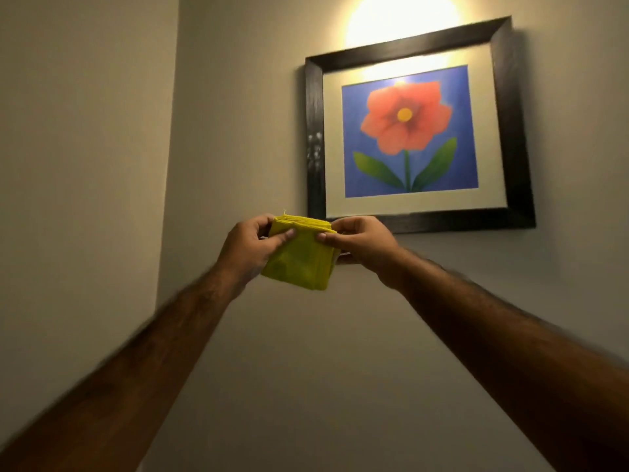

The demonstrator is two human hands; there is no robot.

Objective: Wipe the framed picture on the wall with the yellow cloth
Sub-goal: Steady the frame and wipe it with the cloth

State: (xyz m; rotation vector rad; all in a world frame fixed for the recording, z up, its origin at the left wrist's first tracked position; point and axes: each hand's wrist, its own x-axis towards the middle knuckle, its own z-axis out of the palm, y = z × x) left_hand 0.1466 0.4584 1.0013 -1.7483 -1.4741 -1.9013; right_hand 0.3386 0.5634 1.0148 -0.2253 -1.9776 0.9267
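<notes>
A framed picture (413,127) hangs on the wall, upper right: a dark frame, a pale mat, a red flower on blue. Whitish smudges show on the frame's left bar. Below its lower left corner I hold a folded yellow cloth (299,257) in both hands, away from the glass. My left hand (250,248) grips the cloth's left side with the thumb on top. My right hand (362,245) pinches its right upper edge. The cloth is folded into a thick square, and its far side is hidden by my fingers.
A bright wall light (401,18) glows just above the frame and glares on the glass. A wall corner (170,165) runs down the left. Plain beige wall lies below the frame and around my forearms.
</notes>
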